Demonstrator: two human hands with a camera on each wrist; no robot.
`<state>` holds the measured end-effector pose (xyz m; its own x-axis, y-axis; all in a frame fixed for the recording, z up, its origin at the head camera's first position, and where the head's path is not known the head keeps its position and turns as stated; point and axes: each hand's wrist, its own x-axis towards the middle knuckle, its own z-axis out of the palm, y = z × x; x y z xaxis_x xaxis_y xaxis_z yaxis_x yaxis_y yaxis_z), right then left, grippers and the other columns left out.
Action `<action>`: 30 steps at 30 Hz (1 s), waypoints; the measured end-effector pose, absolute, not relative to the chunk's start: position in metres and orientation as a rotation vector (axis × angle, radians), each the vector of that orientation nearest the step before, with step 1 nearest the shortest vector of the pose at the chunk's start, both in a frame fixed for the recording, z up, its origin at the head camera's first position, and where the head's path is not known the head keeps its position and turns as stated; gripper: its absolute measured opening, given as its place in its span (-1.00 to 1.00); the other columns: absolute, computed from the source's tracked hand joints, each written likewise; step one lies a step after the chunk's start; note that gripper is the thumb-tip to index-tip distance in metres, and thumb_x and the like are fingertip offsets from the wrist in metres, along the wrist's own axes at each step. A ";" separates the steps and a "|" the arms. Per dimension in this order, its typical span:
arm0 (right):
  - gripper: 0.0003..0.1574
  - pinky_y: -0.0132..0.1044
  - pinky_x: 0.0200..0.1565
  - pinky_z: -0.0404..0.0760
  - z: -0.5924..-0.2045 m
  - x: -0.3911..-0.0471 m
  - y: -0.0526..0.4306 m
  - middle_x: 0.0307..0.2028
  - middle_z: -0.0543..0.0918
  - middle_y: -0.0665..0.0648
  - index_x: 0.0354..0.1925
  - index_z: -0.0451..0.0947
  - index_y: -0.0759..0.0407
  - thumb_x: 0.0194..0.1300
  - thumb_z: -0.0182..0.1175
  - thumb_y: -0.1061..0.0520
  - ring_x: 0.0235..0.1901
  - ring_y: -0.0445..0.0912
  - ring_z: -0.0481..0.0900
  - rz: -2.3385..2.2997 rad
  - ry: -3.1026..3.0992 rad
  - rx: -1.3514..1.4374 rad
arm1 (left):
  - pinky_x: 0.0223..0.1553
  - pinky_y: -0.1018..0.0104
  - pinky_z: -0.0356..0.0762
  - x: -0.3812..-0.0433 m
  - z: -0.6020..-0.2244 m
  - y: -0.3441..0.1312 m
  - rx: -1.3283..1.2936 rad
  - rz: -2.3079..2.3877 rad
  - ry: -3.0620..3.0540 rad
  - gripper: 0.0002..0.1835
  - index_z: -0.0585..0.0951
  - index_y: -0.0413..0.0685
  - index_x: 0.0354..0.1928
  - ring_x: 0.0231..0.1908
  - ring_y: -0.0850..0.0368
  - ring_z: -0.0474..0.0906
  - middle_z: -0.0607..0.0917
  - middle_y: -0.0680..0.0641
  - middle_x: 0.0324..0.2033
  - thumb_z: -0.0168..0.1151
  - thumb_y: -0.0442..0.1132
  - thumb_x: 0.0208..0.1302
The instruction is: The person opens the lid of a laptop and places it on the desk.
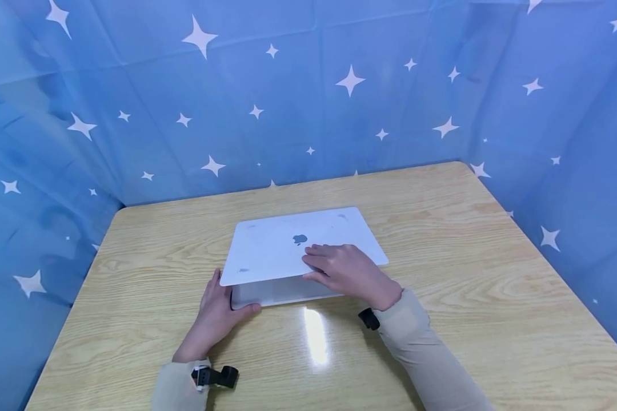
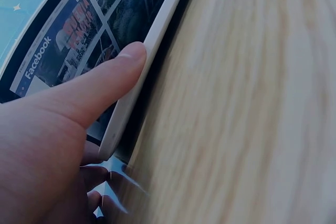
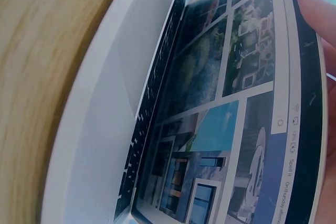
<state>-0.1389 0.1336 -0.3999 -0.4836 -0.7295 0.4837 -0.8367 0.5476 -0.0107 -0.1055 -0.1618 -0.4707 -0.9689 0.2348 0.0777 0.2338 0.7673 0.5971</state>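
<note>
A silver laptop (image 1: 267, 245) sits partly folded on the table, its lid tilted low over the base (image 1: 280, 292). The right hand (image 1: 352, 274) pinches the lid's front edge near the middle, thumb on the screen side and fingers on the outer face. At the base's front left corner, the left hand (image 1: 217, 313) grips, its thumb (image 2: 118, 72) along the front edge and the other fingers around the side. In the right wrist view the lit screen (image 3: 210, 98) shows pictures, facing the dark keyboard (image 3: 149, 114).
The laptop rests on a light wood table (image 1: 468, 274). Behind it and at both sides hangs a blue curtain (image 1: 308, 74) with white stars. A black wrist camera (image 1: 228, 377) sits on the left sleeve, another camera (image 1: 369, 318) at the right wrist.
</note>
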 end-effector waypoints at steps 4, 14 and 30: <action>-0.63 -0.23 -0.19 0.58 -0.401 -0.139 0.134 -0.16 0.63 0.15 -0.24 0.61 0.16 0.17 0.16 -0.09 -0.14 -0.05 0.58 0.352 -2.363 1.264 | 0.17 -0.24 -0.26 -0.106 -0.472 -0.162 0.394 0.994 2.960 0.02 0.05 0.09 0.35 0.29 -0.29 -0.30 0.06 -0.24 0.31 0.26 0.29 -0.13; -0.68 -0.35 -0.24 0.57 -0.399 -0.136 0.133 -0.12 0.61 -0.06 -0.19 0.65 -0.03 0.14 0.18 -0.12 -0.11 -0.24 0.54 0.381 -2.363 1.180 | 0.18 -0.23 -0.27 -0.106 -0.472 -0.162 0.373 0.987 2.958 0.06 0.03 0.05 0.36 0.28 -0.30 -0.30 0.04 -0.26 0.31 0.25 0.31 -0.15; -0.71 -0.39 -0.35 0.58 -0.394 -0.134 0.130 -0.17 0.63 -0.14 -0.17 0.65 -0.11 0.17 0.15 -0.11 -0.15 -0.29 0.54 0.308 -2.300 1.075 | 0.18 -0.17 -0.16 -0.107 -0.470 -0.161 0.415 0.952 3.002 0.09 -0.02 0.02 0.37 0.29 -0.22 -0.20 0.04 -0.18 0.32 0.27 0.28 -0.14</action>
